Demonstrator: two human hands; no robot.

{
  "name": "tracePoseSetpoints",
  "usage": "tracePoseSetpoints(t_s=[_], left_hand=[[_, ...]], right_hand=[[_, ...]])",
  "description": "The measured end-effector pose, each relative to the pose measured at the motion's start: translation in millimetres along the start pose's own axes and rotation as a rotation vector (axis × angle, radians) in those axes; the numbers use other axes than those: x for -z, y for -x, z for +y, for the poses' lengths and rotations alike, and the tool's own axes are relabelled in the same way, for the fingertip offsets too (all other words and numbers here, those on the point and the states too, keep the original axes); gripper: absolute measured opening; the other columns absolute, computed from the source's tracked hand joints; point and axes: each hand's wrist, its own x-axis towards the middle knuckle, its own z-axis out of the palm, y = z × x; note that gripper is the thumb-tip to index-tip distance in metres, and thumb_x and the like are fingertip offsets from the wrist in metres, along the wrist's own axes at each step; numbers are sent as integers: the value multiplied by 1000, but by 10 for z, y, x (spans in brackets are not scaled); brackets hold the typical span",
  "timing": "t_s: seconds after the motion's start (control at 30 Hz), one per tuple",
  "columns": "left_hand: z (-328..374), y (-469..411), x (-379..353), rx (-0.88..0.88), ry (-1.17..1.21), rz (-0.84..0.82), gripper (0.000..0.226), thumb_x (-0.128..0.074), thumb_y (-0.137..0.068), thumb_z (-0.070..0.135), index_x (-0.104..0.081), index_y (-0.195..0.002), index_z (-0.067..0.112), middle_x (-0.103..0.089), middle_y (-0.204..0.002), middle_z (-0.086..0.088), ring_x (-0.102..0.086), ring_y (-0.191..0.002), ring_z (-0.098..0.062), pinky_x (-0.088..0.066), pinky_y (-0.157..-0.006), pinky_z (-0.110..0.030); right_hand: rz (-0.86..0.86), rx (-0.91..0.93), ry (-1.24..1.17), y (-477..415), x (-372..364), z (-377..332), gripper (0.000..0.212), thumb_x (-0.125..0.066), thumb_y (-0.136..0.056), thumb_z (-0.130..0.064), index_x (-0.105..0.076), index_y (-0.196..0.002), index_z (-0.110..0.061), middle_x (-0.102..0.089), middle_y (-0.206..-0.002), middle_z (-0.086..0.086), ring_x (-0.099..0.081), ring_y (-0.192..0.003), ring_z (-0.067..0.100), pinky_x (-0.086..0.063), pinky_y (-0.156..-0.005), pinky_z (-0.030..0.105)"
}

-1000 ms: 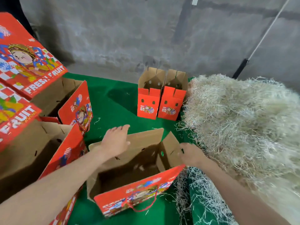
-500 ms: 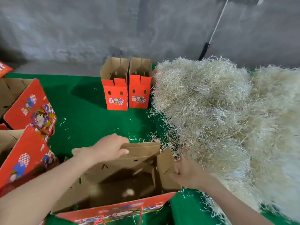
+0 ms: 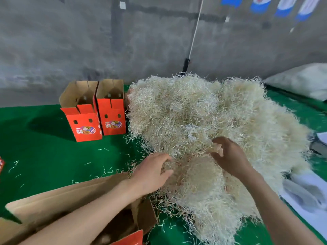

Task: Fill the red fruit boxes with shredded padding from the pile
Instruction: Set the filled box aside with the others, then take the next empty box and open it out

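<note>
At the near edge of the green-covered table (image 3: 44, 156), an open red fruit box (image 3: 85, 200) is seen at lower left, its brown flaps spread and its mouth crossed by the left forearm; how much it already holds cannot be told. Just beyond its right flap, a rounded clump (image 3: 198, 175) at the near fringe of the shredded padding (image 3: 185, 110) is bracketed from both sides. The left hand (image 3: 152, 172) is shown with its fingers curled into the strands on the clump's left. The right hand (image 3: 228, 156) is clawed over the top from the right, fingers bent into the fibres. The box is thus placed back and to the left of the clump, and the left hand is judged the nearer of the two to its opening, so a short pull toward the person would be called for. The pile's bulk is spread away to the right. Further off, two small red fruit boxes (image 3: 81, 124) are stood upright side by side, just left of the pile, before a grey wall (image 3: 70, 41).
</note>
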Motion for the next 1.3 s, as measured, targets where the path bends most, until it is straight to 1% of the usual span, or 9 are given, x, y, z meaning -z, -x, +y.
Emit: tracePoseSetpoints(t_s=[0.2, 0.33, 0.43, 0.57, 0.7, 0.87, 1.0, 1.17, 1.3], left_hand=[[169, -297, -166, 55, 3, -52, 46, -56, -90, 32, -42, -134, 28, -48, -134, 13, -45, -119, -4, -36, -108, -30], [215, -429, -225, 106, 67, -58, 60, -60, -87, 34, -32, -140, 28, -45, -136, 7, -42, -117, -2, -31, -97, -17], [208, -476, -270, 151, 169, -58, 101, -70, -69, 54, -6, -146, 40, -10, -152, 17, -16, -138, -6, -17, -108, -29], [353, -554, -359, 196, 292, -9, 141, -71, -35, 73, 27, -134, 53, 21, -142, 31, 16, -137, -2, 3, -111, -40], [417, -835, -346, 331, 772, 231, 61, -80, -65, 13, -53, -119, 14, -64, -98, 4, -63, -80, 3, -53, -68, -15], [106, -998, -10, 521, 1012, 385, 36, -73, -65, -7, -57, -84, 18, -66, -82, 1, -58, -78, -14, -46, -64, -26], [58, -986, 240, 531, 1180, 322, 18, -56, -76, -3, -67, -71, 11, -69, -61, -3, -65, -63, -24, -49, -51, -26], [190, -1077, 550, 447, 1374, 338, 45, -45, -88, 11, -70, -50, 14, -66, -54, -4, -64, -45, -17, -52, -52, -27], [324, -1119, 731, 429, 1418, 432, 25, -46, -91, 16, -56, -69, 11, -60, -41, 0, -57, -32, -13, -44, -34, -18]], right_hand=[[-770, 221, 175, -141, -262, 263, 116, -78, -60, -51, 1, -144, -42, 4, -155, -9, -3, -140, 18, -16, -112, 55], [-522, 246, 263, -115, -754, 202, 76, -65, -77, -10, -31, -140, -32, -32, -146, -4, -40, -127, 17, -44, -98, 35], [-333, 57, -101, -413, -562, 208, 45, -60, -81, -5, -50, -125, -10, -56, -92, -4, -52, -73, 11, -44, -65, 16], [-222, -58, -734, -611, -148, -18, 41, -65, -80, -4, -50, -119, -2, -63, -86, 9, -62, -68, 17, -53, -60, 24], [-461, 46, -980, -552, 114, -175, 33, -68, -80, -21, -51, -109, -22, -60, -94, -17, -64, -82, -1, -54, -73, 15], [-159, 37, -776, -809, 534, 368, 38, -61, -83, 2, -54, -115, -17, -62, -111, 5, -64, -89, 16, -53, -70, 21], [-423, 190, -265, -754, 269, 413, 68, -74, -75, -20, -40, -132, -32, -49, -129, 0, -52, -105, 9, -48, -83, 20], [-483, 277, -126, -718, -272, 70, 116, -78, -67, -40, 4, -147, -23, 0, -153, -5, -3, -140, 18, 6, -108, 42], [-632, 130, -89, -547, -602, -130, 15, -61, -86, -24, -51, -88, -14, -52, -94, -7, -57, -90, 9, -43, -101, 36]])
